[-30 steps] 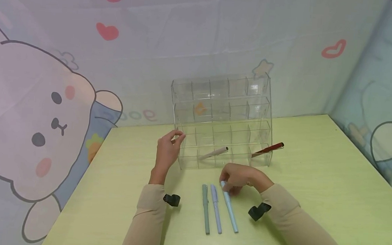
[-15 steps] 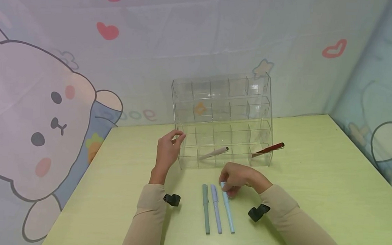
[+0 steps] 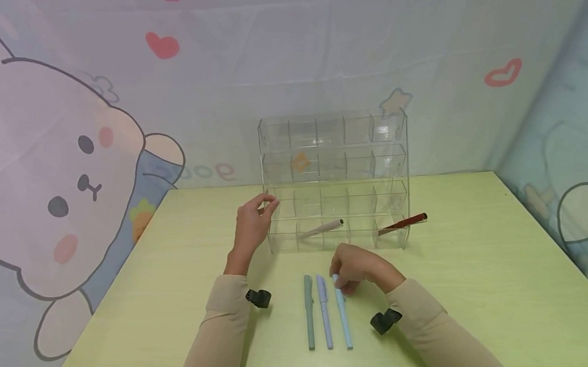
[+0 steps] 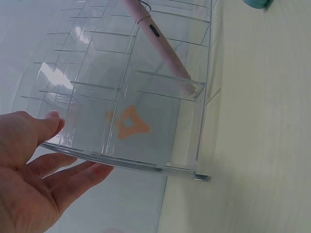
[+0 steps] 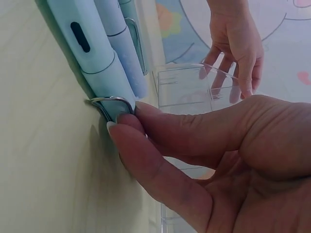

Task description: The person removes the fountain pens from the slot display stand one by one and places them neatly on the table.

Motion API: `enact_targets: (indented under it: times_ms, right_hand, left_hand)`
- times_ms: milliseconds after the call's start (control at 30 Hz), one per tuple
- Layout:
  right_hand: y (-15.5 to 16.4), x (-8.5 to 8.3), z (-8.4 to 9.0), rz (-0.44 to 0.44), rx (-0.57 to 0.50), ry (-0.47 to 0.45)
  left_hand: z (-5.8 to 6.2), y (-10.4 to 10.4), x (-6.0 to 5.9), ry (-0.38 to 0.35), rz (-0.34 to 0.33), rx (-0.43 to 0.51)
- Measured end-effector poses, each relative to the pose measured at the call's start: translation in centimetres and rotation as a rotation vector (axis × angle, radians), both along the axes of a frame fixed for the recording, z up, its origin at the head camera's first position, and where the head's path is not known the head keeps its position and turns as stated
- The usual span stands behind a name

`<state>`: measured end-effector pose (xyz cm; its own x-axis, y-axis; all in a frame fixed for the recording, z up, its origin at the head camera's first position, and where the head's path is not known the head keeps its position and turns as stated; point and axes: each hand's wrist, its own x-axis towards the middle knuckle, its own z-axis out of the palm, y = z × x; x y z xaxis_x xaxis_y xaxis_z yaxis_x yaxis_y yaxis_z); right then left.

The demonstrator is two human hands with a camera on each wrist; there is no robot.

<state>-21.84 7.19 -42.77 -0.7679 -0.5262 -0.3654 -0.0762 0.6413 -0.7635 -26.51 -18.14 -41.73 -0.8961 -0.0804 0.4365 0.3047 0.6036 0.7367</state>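
My left hand [image 3: 252, 226] holds the left side panel of a clear tiered pen rack [image 3: 336, 181]. In the left wrist view the thumb lies inside the panel edge [image 4: 121, 163] and the fingers outside. My right hand [image 3: 362, 265] pinches the cap end of a light blue pen [image 3: 343, 320], which lies along the table. Thumb and forefinger [image 5: 155, 160] meet by its metal clip [image 5: 114, 99] in the right wrist view. Left of that pen lie a lavender pen [image 3: 324, 313] and a grey-green pen [image 3: 309, 315], side by side.
A pale pink pen [image 3: 325, 228] leans in the rack's lowest row, and a dark red pen [image 3: 404, 223] leans out at its right end. Behind the yellow-green table [image 3: 472, 264] hangs a printed cloth backdrop [image 3: 219, 76].
The light blue pen's lower end has swung slightly left, so it lies closer to the lavender pen's direction. The right hand has barely shifted; the left hand stays on the rack.
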Motion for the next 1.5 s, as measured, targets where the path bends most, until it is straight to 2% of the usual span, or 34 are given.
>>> enact_targets:
  times_ms: [767, 933, 1067, 1233, 1500]
  right_hand:
    - [0.1, 0.0, -0.1, 0.011, -0.014, 0.006]
    - [0.2, -0.1, -0.1, 0.026, -0.001, 0.034]
    - [0.3, -0.1, 0.1, -0.002, -0.009, 0.017]
    - [0.5, 0.2, 1.0, 0.0, -0.011, 0.021]
    - [1.2, 1.0, 3.7, 0.018, -0.058, 0.045]
  left_hand:
    - [0.0, 0.0, -0.1, 0.0, -0.007, -0.003]
    - [0.0, 0.0, -0.1, 0.0, -0.009, -0.004]
    - [-0.1, -0.1, 0.0, 0.0, -0.012, 0.0]
    - [-0.3, 0.0, 0.0, 0.005, -0.008, 0.0]
    - [-0.2, 0.0, -0.2, 0.019, -0.008, -0.004]
